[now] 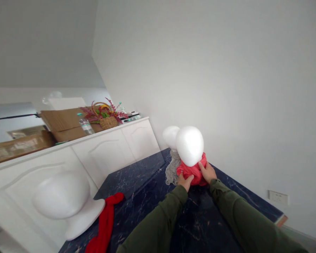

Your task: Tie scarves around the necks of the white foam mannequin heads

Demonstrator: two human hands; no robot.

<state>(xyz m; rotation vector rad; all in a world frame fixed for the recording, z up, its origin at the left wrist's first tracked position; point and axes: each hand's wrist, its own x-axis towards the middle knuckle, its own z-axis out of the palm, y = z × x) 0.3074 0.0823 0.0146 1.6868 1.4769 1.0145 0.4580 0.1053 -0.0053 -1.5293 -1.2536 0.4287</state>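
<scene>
A white mannequin head [190, 146] stands near the wall with a coral-red scarf [193, 173] bunched around its neck. My left hand [185, 182] grips the scarf's lower left side, thumb toward the middle. On the scarf's right side, my right hand [208, 172] holds the cloth with the thumb on top. Behind and to the left is a second white head [170, 137], with a grey scarf [173, 168] about its base. A third white head [63, 195] is at the left edge of the table, beside a bright red cloth [106, 221].
The dark blue marbled table [144, 207] meets the wall. White cabinets [107, 147] run along the left, bearing cardboard boxes [63, 123], a plastic bottle [86, 125] and a flower basket [108, 122]. A wall socket [278, 197] is at right.
</scene>
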